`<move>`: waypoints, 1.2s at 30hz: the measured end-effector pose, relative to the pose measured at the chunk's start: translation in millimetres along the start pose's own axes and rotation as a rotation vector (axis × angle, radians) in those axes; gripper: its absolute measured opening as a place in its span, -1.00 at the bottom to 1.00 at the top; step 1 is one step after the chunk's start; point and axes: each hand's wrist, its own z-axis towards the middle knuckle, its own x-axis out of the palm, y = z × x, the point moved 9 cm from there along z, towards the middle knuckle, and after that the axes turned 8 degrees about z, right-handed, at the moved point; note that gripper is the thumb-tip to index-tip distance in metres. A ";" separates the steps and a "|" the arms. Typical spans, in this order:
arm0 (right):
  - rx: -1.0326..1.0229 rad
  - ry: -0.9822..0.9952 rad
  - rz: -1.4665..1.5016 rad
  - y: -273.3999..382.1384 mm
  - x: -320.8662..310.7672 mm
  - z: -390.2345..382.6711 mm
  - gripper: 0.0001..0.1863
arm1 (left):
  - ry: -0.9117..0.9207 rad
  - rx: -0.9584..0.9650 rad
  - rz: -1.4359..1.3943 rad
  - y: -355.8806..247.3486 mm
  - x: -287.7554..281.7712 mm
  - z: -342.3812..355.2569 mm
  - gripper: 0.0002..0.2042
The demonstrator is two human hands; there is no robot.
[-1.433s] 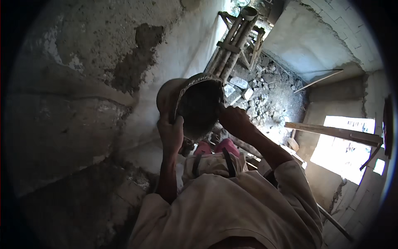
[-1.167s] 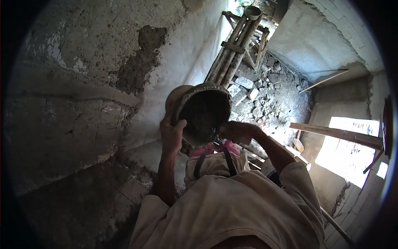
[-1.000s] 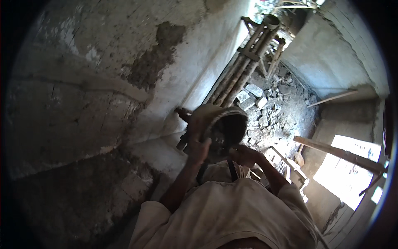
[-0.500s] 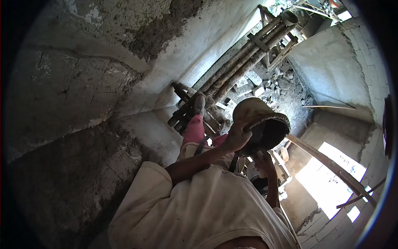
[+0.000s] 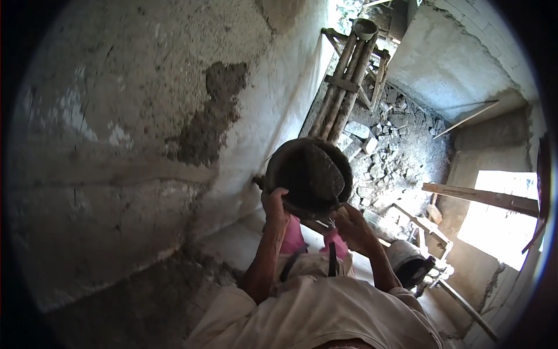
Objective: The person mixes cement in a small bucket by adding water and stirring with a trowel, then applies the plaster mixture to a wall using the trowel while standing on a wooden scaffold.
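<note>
My left hand (image 5: 276, 203) grips the left rim of a dark, round mortar pail (image 5: 286, 175) held above my pink-clad legs, its inside turned up toward me. Inside it lies the diamond-shaped blade of a trowel (image 5: 324, 173), crusted with grey. My right hand (image 5: 350, 223) is closed round the trowel's handle at the pail's lower right. The bottom of the pail is in shadow, so I cannot tell how much it holds.
Log scaffolding (image 5: 339, 107) runs along the patched left wall (image 5: 128, 104), with a round container (image 5: 364, 29) at its far end. Broken blocks (image 5: 372, 145) lie below. A plank (image 5: 482, 198) crosses the bright opening at right. A white bucket (image 5: 401, 254) sits by my right side.
The pail has swung left from half a second ago and now faces up, showing the trowel blade inside. Both hands moved with it. My view has turned back, and my raised foot is hidden.
</note>
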 end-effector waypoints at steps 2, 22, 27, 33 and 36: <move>-0.043 0.032 0.219 15.2 33.6 34.1 -0.61 | -0.078 -0.031 -0.020 -5.5 -28.8 40.2 -0.57; -0.910 -0.903 0.180 165.7 104.1 447.4 -0.58 | -0.694 -0.081 0.471 -27.4 -414.4 63.4 -0.54; -0.888 0.060 0.274 290.3 361.2 341.0 -0.51 | -0.719 -0.175 0.339 -27.7 -383.7 38.5 -0.52; -0.748 0.603 0.011 259.4 350.3 196.5 -0.47 | -0.631 -0.126 0.173 -49.7 -324.0 38.5 -0.50; -0.631 0.462 -0.816 149.2 255.5 211.3 -0.56 | -0.557 0.094 0.103 -111.5 -233.4 79.1 -0.54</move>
